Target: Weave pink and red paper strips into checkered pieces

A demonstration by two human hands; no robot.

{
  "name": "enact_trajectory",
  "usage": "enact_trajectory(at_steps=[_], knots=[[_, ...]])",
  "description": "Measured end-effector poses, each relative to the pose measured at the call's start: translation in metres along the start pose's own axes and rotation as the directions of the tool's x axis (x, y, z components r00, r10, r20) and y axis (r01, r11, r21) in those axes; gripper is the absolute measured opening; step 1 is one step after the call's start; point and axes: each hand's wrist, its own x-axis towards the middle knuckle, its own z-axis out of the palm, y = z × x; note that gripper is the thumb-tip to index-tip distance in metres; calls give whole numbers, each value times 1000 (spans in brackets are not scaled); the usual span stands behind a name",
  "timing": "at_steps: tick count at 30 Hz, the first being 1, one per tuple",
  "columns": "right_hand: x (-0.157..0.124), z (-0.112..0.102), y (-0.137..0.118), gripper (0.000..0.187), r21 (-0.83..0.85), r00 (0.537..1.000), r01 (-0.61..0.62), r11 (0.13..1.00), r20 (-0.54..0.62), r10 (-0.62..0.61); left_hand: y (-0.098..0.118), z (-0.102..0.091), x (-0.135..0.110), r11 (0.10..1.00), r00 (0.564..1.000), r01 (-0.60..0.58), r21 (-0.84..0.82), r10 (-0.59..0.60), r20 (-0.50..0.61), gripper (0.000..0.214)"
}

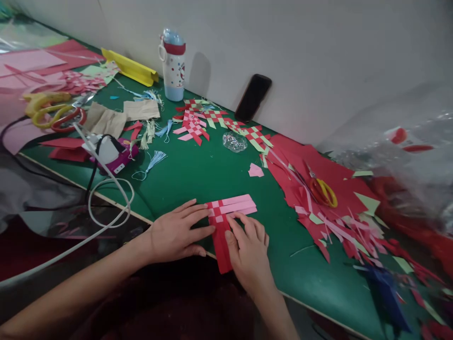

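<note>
A half-woven mat of red and pink paper strips (pixel 226 212) lies near the front edge of the green table (pixel 198 174). My left hand (pixel 175 233) lies flat on the table, fingers stretched out, their tips pressing the mat's left edge. My right hand (pixel 247 250) rests on the red strips, its fingertips pushing at the weave where the pink strips cross. Neither hand grips anything.
Finished woven pieces (pixel 198 123) lie further back beside a water bottle (pixel 173 63), a phone (pixel 253 97) against the wall and a small dish of beads (pixel 234 141). Scissors (pixel 322 191) sit on red paper scraps at right. A glue gun (pixel 113 153) with cords lies at left.
</note>
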Motion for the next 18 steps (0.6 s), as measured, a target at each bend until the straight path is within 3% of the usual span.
enact_trajectory(at_steps=[13,18], knots=[[-3,3,3,37,20,1000,29,999,-13,-29,0,0,3,999,1000,23,-41,-24,-5,49],[-4,4,8,36,80,998,42,996,-56,-37,-3,-4,1,997,998,1,-79,-6,-63,42]])
